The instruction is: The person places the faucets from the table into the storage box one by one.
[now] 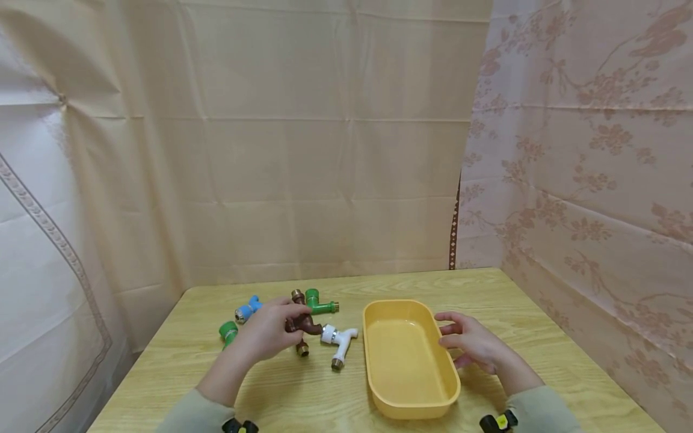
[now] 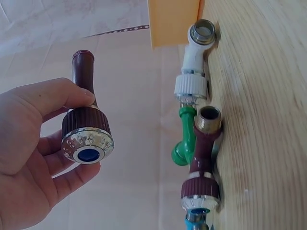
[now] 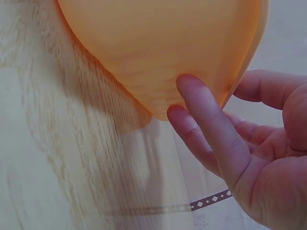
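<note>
My left hand (image 1: 265,331) grips a dark brown plastic tap (image 2: 86,120) between thumb and fingers, lifted above the table. Beneath it in the head view lies a second brown tap (image 2: 204,153) with brass threaded ends. To its right is a white tap (image 1: 343,341). A green tap (image 1: 322,307) lies behind, while a blue tap (image 1: 248,309) and another green tap (image 1: 228,331) are partly covered by the left hand. On the right, the fingers of my right hand (image 1: 472,344) touch the outer side of a yellow plastic tray (image 1: 414,406), lightly bent.
Everything stands on a wood-grain table (image 1: 319,403). A beige cloth (image 1: 325,150) hangs behind its far edge, and a flowered cloth (image 1: 601,180) hangs along the right side. The tray holds nothing.
</note>
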### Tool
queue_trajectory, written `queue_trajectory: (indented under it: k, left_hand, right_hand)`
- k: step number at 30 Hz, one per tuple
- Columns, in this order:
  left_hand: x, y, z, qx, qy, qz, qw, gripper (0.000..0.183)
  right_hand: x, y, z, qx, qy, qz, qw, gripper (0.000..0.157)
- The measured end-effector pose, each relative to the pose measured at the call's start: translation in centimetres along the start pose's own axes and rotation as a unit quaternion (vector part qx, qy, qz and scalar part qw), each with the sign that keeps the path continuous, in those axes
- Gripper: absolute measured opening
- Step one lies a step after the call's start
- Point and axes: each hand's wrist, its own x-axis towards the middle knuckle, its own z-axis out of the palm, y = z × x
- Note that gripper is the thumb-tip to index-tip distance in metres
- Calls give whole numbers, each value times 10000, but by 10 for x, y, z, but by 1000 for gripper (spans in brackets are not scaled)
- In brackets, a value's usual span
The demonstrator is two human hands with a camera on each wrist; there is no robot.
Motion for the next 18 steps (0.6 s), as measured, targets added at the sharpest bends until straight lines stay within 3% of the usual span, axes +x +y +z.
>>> queue_trajectory:
  k: [18]
  left_hand:
    - [16,17,9,-16,-66,527,9986,38]
  right_hand:
    - [0,1,0,9,-10,-41,10000,66]
